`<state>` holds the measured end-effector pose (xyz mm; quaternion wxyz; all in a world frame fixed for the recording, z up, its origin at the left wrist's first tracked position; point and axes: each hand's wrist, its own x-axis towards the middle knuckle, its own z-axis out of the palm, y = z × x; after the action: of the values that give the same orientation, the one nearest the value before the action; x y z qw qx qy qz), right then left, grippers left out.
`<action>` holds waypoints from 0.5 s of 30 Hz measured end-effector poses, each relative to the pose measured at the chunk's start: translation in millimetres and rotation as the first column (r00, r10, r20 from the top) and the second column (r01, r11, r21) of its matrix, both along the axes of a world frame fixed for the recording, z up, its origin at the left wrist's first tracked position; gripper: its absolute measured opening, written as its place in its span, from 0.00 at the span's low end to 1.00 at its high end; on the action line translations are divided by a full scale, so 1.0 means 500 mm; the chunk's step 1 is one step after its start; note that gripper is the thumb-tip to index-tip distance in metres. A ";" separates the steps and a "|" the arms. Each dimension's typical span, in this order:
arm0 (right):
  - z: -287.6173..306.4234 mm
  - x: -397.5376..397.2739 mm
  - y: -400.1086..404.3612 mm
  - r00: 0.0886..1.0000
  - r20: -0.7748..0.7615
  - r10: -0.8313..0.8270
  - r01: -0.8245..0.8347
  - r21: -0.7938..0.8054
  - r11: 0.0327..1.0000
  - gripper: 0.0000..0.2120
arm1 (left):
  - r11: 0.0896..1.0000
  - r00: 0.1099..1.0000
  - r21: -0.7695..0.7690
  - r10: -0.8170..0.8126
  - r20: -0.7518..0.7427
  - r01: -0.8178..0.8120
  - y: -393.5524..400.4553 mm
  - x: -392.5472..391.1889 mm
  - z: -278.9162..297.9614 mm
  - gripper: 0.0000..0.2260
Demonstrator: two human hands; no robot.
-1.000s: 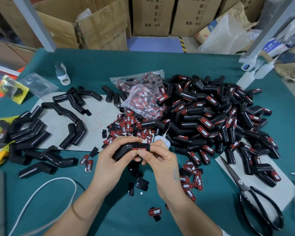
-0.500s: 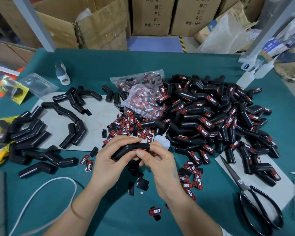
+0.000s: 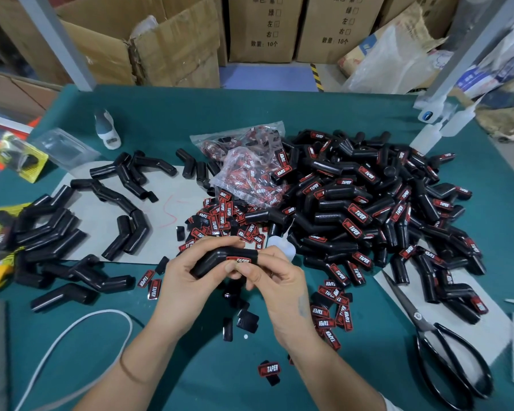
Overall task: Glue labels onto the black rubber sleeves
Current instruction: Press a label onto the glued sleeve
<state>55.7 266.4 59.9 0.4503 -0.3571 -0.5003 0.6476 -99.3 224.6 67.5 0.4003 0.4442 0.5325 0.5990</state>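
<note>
**Label pressed home on the bent sleeve**

Both hands are up over the green worktop (image 3: 353,114), and between them sits one angled black rubber sleeve (image 3: 217,261). The left hand (image 3: 187,280) wraps the bent end, fingers curled round it, so the straight arm lies steady and faces the person. The right hand (image 3: 275,281) pinches that straight arm, thumb pushing on the red-and-black printed label (image 3: 241,258), most likely to seat it while the glue takes. A small white glue bottle (image 3: 281,246) lies just behind the hands, within easy reach. Bare sleeves (image 3: 131,229) wait on the left, the finished labelled heap (image 3: 368,209) spreads to the right, loose labels (image 3: 220,218) in the middle: a left-to-right flow.

Against a second ago, little has shifted: the sleeve sits marginally lower and the right thumb has crept further along the label.
</note>
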 end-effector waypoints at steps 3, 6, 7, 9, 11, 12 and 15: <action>0.002 0.000 0.001 1.000 0.000 -0.008 0.008 0.020 1.000 0.03 | 1.000 0.999 -0.023 -0.014 0.045 0.015 0.001 -0.001 -0.003 0.13; 0.001 0.000 0.002 1.000 -0.004 -0.024 0.024 0.002 1.000 0.06 | 0.999 0.998 -0.031 -0.026 0.054 0.028 0.002 -0.002 -0.003 0.12; 0.002 0.000 0.003 1.000 -0.007 -0.027 0.027 -0.005 1.000 0.07 | 0.999 0.998 -0.033 -0.029 0.052 0.031 0.002 -0.003 -0.003 0.12; 0.001 -0.001 0.003 1.000 -0.002 -0.011 0.011 -0.007 1.000 0.07 | 0.999 0.999 -0.028 -0.033 0.036 0.034 0.003 -0.006 -0.004 0.12; 0.002 -0.001 0.003 1.000 0.010 0.014 -0.014 -0.005 1.000 0.04 | 0.999 0.999 -0.011 -0.039 0.020 0.039 0.003 -0.007 -0.004 0.13; 0.002 -0.001 0.003 1.000 0.009 0.020 -0.020 -0.007 1.000 0.05 | 0.999 0.999 -0.003 -0.041 0.010 0.041 0.003 -0.007 -0.004 0.14; 0.007 -0.002 0.003 0.999 -0.019 0.025 -0.026 -0.027 0.999 0.05 | 0.999 0.999 0.009 -0.047 -0.017 0.047 0.004 -0.008 -0.005 0.15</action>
<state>55.0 267.8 63.2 0.4418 -0.3506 -0.4917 0.6634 -103.2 226.7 64.8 0.4075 0.4638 0.5224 0.5882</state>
